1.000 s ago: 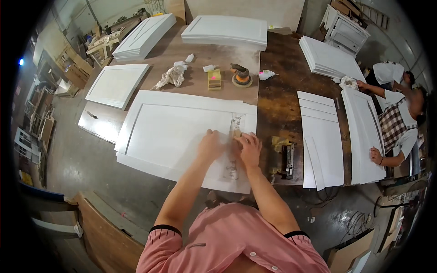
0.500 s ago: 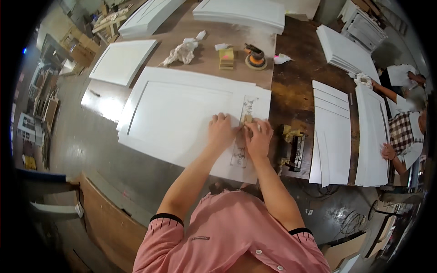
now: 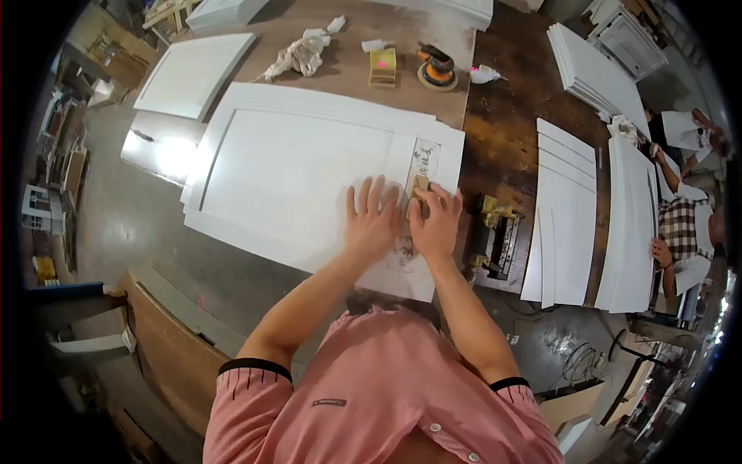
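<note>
The right hand point(image 3: 435, 226), grip curled, holds a small tan block point(image 3: 421, 183), partly covered, on the white recessed panel point(image 3: 294, 162); the left hand point(image 3: 373, 223) spreads there, empty. The pink-marked white plastic bottle point(image 3: 485, 74) hides its contents.

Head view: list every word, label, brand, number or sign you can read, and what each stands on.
No text can be read for certain.
White panel: dark marks near its right end, partly hidden by the hands; not legible.
Pink shirt: small dark tag, lettering too small and blurred.
White bottle: pink patch, no readable lettering.
Yellow block: pink patch, no readable lettering.
</note>
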Tool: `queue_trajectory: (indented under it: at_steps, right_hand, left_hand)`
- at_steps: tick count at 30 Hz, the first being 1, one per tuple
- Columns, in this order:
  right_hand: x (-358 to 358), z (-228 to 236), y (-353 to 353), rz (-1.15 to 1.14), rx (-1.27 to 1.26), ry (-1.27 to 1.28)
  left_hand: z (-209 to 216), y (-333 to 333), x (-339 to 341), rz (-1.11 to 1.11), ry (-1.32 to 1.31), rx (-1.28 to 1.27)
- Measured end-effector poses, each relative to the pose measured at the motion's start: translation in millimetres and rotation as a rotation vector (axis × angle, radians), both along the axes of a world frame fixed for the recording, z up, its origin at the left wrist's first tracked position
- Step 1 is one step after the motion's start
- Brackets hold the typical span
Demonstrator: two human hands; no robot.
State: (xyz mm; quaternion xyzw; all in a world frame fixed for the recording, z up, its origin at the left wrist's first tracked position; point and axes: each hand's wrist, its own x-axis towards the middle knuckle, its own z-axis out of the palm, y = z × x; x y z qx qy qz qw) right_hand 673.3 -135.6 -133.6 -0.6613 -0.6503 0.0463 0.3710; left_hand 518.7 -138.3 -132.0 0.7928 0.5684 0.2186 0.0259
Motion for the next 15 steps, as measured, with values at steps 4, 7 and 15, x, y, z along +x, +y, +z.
queue_trajectory:
  at_steps: [4, 7, 15]
  right_hand:
    - [18, -6, 0, -0.037, 0.092, 0.599]
    - [63, -31, -20, -0.356, -0.055, 0.330]
    - [84, -25, -30, -0.537, -0.477, -0.097]
  left_hand:
    - [-1, 3, -8, -0.002, -0.038, -0.060]
    - [8, 17, -31, -0.073, -0.065, -0.174]
    - [1, 30, -47, -0.083, -0.125, -0.270]
